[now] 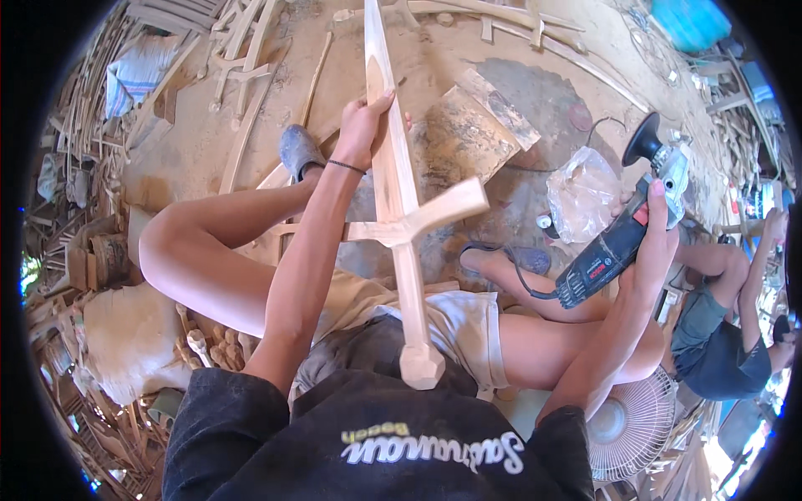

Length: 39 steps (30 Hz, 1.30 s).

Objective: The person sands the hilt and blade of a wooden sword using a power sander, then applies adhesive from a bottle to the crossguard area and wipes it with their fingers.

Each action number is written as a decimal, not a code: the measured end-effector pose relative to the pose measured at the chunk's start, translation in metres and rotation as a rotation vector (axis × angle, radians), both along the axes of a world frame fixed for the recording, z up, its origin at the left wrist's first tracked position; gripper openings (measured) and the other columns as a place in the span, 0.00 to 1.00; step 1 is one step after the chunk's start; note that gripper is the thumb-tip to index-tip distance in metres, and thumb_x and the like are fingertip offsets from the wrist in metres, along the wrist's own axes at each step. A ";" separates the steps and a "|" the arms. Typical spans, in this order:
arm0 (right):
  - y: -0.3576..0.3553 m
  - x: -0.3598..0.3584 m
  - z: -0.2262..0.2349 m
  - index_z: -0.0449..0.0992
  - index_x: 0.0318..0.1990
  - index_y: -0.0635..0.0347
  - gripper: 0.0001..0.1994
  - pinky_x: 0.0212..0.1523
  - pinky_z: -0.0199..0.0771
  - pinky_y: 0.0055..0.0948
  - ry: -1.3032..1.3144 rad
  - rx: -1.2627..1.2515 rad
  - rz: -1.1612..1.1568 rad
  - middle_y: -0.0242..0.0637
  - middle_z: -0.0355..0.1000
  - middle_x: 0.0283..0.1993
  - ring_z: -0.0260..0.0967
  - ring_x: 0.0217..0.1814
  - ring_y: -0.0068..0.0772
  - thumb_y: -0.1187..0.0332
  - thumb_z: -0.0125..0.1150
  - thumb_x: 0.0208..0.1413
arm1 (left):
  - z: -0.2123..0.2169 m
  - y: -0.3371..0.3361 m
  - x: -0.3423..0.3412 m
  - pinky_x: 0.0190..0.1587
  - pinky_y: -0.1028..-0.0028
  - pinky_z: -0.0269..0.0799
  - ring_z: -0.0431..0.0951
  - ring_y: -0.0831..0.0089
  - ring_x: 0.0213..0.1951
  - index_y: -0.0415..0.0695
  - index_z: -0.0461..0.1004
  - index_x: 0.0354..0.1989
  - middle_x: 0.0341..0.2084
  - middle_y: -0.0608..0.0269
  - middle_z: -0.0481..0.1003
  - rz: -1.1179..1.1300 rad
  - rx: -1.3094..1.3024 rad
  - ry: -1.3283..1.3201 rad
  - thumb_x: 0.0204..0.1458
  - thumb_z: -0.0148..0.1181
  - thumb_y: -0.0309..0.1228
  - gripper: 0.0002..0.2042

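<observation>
Sword point(401, 228) (grained wood), faceted pommel point(421, 367), grinder point(603, 260)

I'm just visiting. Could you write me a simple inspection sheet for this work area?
Surface: brown ground with a grey patch.
Job's things: wooden sword; angle grinder with a dark disc.
Clutter: clear plastic bag; flat boards.
Hands: left hand grips the sword; right hand holds the grinder.
Cables: dark cord at the grinder's rear; far end can't be traced.
Surroundings: fan and another person on the right.
</observation>
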State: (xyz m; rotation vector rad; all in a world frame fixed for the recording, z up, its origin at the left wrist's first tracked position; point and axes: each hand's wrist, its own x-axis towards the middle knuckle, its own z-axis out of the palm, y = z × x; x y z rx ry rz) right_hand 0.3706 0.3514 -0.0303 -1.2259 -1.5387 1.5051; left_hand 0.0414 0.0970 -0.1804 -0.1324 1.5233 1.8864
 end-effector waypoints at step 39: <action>-0.065 -0.075 0.044 0.62 0.72 0.67 0.49 0.57 0.80 0.54 -0.781 0.611 1.155 0.63 0.82 0.53 0.83 0.56 0.66 0.48 0.84 0.52 | 0.234 0.062 0.057 0.45 0.68 0.80 0.84 0.67 0.39 0.27 0.79 0.54 0.36 0.50 0.84 -0.379 0.725 1.202 0.45 0.74 0.33 0.28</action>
